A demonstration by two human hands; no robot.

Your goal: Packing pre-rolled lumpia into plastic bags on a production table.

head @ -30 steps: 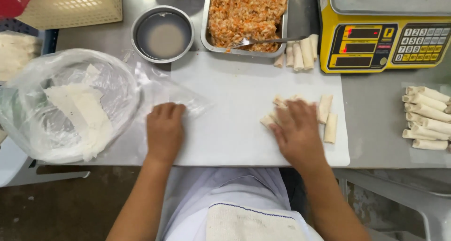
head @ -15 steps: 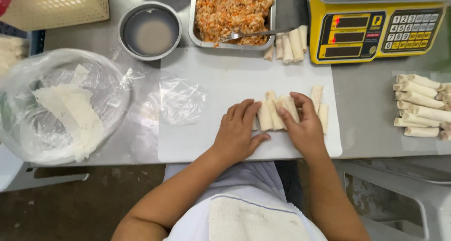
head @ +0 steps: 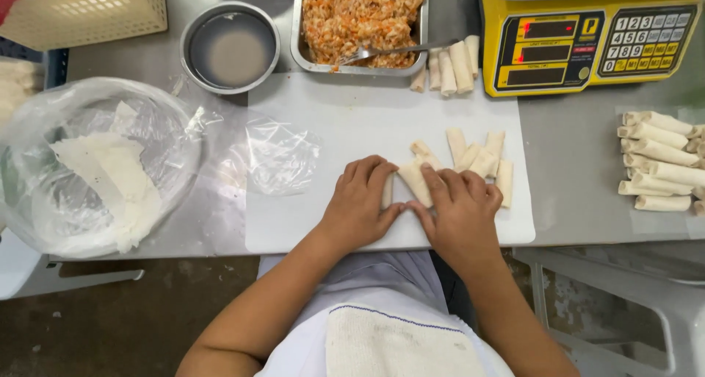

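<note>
My left hand (head: 360, 208) and my right hand (head: 459, 212) both press on a pale, partly rolled spring roll (head: 413, 180) lying on the white cutting board (head: 330, 127). The fingers of both hands curl over it, and part of it is hidden under them. Several finished rolls (head: 481, 156) lie just beyond my right hand on the board. A crumpled clear plastic sheet (head: 279, 156) rests left of my left hand.
A metal tray of orange-flecked filling (head: 360, 13) with a spoon (head: 382, 51) stands at the back, with a round bowl of cloudy liquid (head: 230, 48) beside it. A bagged stack of wrappers (head: 103, 175) sits left. A yellow scale (head: 587, 39) and more rolls (head: 661, 160) sit right.
My left hand moved right from the board's left side to join my right hand on the roll. The plastic sheet now lies uncovered.
</note>
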